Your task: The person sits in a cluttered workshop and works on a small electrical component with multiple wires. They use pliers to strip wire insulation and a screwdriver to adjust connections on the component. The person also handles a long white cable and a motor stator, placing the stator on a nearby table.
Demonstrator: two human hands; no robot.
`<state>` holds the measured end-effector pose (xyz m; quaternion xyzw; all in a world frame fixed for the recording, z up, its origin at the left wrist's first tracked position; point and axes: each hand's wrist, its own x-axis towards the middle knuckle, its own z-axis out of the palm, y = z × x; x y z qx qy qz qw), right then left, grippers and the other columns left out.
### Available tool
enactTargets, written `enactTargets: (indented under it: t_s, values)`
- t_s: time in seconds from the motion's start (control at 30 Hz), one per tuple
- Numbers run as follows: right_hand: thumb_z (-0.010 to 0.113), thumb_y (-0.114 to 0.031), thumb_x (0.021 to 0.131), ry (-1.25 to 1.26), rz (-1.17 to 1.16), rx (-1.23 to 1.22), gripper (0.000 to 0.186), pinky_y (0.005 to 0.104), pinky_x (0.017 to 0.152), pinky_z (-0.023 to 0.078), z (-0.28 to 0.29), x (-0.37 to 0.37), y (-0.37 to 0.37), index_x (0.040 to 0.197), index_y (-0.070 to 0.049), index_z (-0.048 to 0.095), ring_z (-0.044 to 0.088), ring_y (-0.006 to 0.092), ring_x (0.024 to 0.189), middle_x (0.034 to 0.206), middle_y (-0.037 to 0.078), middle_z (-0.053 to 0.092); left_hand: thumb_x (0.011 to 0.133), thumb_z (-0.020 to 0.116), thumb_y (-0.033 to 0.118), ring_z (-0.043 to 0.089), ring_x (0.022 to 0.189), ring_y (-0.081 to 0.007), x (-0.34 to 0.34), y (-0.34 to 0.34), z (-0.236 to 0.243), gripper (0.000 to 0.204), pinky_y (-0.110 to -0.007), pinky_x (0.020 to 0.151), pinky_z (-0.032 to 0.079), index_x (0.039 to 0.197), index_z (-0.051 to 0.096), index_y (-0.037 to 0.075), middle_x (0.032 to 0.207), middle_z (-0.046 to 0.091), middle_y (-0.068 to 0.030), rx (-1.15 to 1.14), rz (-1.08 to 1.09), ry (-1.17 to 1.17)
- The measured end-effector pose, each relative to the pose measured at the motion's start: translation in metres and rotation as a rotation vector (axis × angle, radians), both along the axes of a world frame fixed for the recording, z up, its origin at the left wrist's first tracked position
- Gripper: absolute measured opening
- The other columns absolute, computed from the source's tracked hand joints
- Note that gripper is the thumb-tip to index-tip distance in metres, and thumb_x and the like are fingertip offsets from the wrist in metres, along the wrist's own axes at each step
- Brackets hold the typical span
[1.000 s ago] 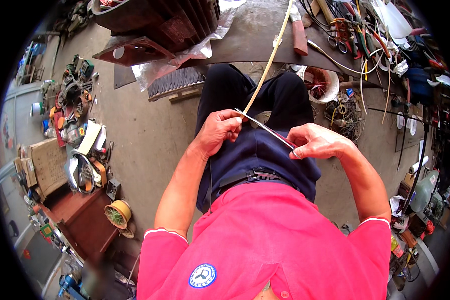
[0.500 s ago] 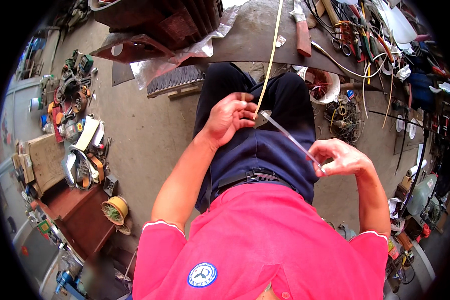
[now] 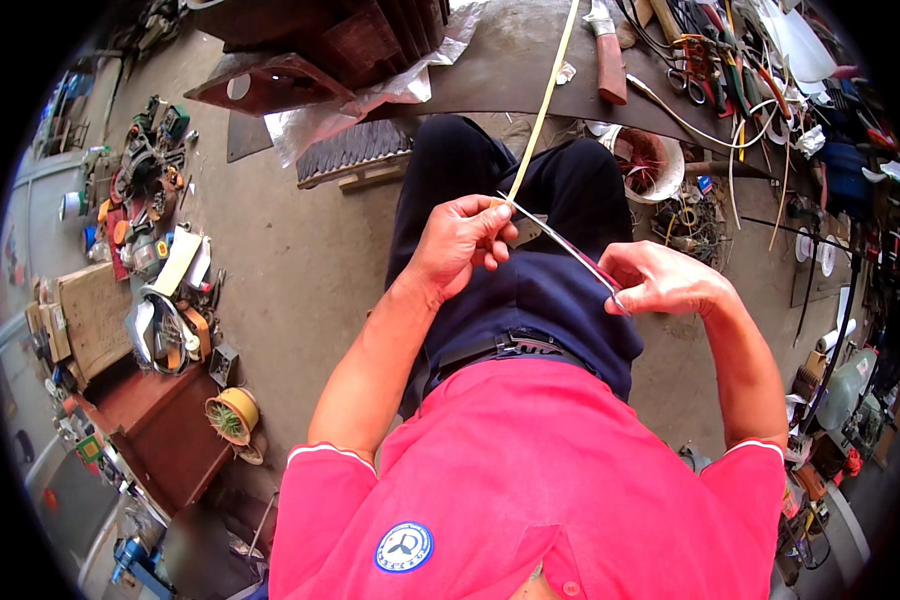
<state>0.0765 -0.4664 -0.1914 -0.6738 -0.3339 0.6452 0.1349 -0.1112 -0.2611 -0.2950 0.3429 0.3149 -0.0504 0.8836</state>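
Observation:
My left hand (image 3: 468,243) is closed, thumb and fingers pinching the lower end of a long, narrow yellowish strip (image 3: 542,112) above my lap. From there the strip runs up past the bench edge and out of the top of the view. In my right hand (image 3: 660,278) I grip a long, slim, shiny metal tool (image 3: 568,247) by its near end. Its far tip reaches the strip beside my left fingertips. Whether it is scissors or tweezers I cannot make out.
The bench (image 3: 510,62) ahead carries a dark red ribbed metal housing (image 3: 320,50), a wooden-handled tool (image 3: 610,68) and several hand tools at right. Below stands a white bucket (image 3: 675,165). Parts lie on the floor at left, near a reddish-brown cabinet (image 3: 175,430).
My left hand has closed on the strip's lower end. My right hand has moved up and left, bringing the metal tool's tip to the strip.

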Motion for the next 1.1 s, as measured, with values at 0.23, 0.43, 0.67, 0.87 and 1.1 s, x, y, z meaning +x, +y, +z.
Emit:
enactTargets:
  t_s: [0.23,0.43,0.67,0.87,1.1]
  values:
    - [0.076,-0.036,0.072,0.108,-0.044,-0.007,0.052,0.0298,0.066,0.046,-0.008,0.008,0.001,0.105,0.002,0.061,0.056,0.0118,0.076,0.082,0.005,0.064,0.095,0.062,0.017,0.067,0.062,-0.0128,-0.003,0.006,0.003,0.013,-0.022,0.051,0.051,0.099,0.064,0.005,0.080,0.069,-0.0070,0.010,-0.088,0.029]
    - [0.076,-0.018,0.075,0.131,-0.106,-0.001,0.035,0.0253,0.062,0.044,-0.008,0.009,-0.003,0.102,0.002,0.063,0.054,0.0078,0.069,0.076,0.001,0.062,0.095,0.062,0.018,0.068,0.064,-0.0143,-0.002,0.003,-0.001,0.013,-0.023,0.054,0.052,0.097,0.064,0.005,0.080,0.069,-0.0070,-0.009,-0.099,0.020]
    - [0.071,-0.003,0.078,0.173,-0.217,-0.033,0.020,0.0237,0.064,0.046,-0.009,0.009,-0.027,0.096,0.003,0.063,0.058,0.0060,0.069,0.074,0.002,0.065,0.095,0.052,0.008,0.071,0.079,-0.0216,0.003,0.017,-0.010,0.013,-0.029,0.064,0.057,0.107,0.057,0.005,0.091,0.069,-0.0107,-0.186,0.001,-0.062]
    - [0.075,-0.011,0.073,0.337,-0.378,-0.027,0.034,0.0240,0.064,0.042,0.005,0.010,-0.057,0.101,0.002,0.062,0.052,0.0059,0.069,0.074,-0.001,0.059,0.092,0.051,0.010,0.052,0.063,-0.0108,0.024,0.011,-0.012,0.019,-0.027,0.058,0.045,0.109,0.057,0.003,0.085,0.062,-0.0037,-0.097,0.060,-0.019]
    - [0.072,-0.023,0.074,0.148,-0.368,-0.067,0.041,0.0265,0.070,0.047,0.002,0.018,-0.057,0.103,0.003,0.058,0.057,0.0107,0.077,0.082,0.005,0.063,0.096,0.063,0.018,0.046,0.055,-0.0038,0.047,-0.009,-0.005,0.020,-0.018,0.048,0.036,0.105,0.064,0.001,0.079,0.064,-0.0029,0.053,-0.027,-0.134]
